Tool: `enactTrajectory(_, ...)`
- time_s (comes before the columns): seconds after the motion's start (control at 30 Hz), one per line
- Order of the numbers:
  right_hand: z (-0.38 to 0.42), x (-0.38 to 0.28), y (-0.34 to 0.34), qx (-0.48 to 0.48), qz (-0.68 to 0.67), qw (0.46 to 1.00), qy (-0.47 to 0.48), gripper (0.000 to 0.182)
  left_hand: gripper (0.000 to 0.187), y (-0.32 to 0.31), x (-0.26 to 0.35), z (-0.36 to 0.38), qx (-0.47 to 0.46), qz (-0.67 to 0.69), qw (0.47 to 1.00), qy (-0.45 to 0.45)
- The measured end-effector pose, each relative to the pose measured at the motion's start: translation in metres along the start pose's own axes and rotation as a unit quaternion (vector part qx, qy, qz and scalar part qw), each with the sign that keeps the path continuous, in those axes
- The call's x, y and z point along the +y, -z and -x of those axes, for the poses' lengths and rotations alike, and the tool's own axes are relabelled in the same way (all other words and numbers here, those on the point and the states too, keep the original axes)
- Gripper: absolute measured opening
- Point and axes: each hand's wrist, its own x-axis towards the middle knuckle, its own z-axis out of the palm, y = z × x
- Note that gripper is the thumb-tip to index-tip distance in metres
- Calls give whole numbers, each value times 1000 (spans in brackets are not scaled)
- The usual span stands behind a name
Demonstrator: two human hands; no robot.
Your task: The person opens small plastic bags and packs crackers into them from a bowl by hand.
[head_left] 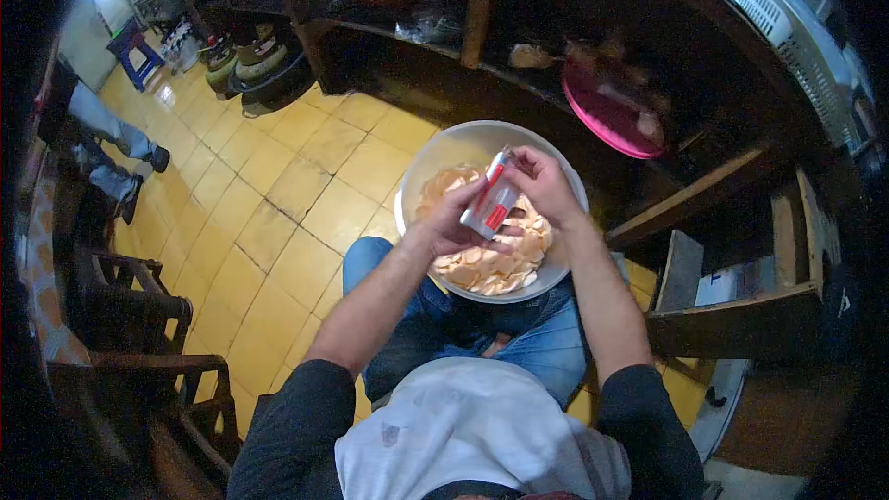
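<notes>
A white packet with red panels point(493, 196), seemingly a small box or pouch, is tilted above a large pale plastic tub point(407, 187). My left hand point(452, 222) grips its lower side, the fingers passing underneath. At its upper end, the curled fingers of my right hand point(544, 187) pinch the edge; the fingertips are partly hidden. Many thin, pale orange round slices or crackers point(495, 264) lie in the tub, below both hands. The tub rests at my lap, between my knees.
Dark wooden shelving point(370, 23) runs along the front, with a bright pink basin point(611, 106) on it. A wooden crate-like unit point(732, 306) stands to the right. Dark chairs point(139, 315) are at left. Farther off, another person's legs point(116, 143) stand on the yellow tiles point(306, 162).
</notes>
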Motion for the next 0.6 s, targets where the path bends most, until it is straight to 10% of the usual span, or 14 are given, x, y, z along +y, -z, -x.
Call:
enactTrajectory(0.1,17,-24,-11,201,198,951,128,39,56,-16,-14,-13,-23,163,985,-41)
enactTrajectory(0.27,54,-35,-30,59,357,905,225,40,48,-14,-14,-15,37,162,973,-161)
enactTrajectory(0.4,55,12,-42,80,311,913,250,26,48,26,-25,-26,-80,206,962,-158)
enactTrajectory(0.6,62,8,-37,118,202,941,247,27,57,-7,-9,-7,70,-30,974,-212)
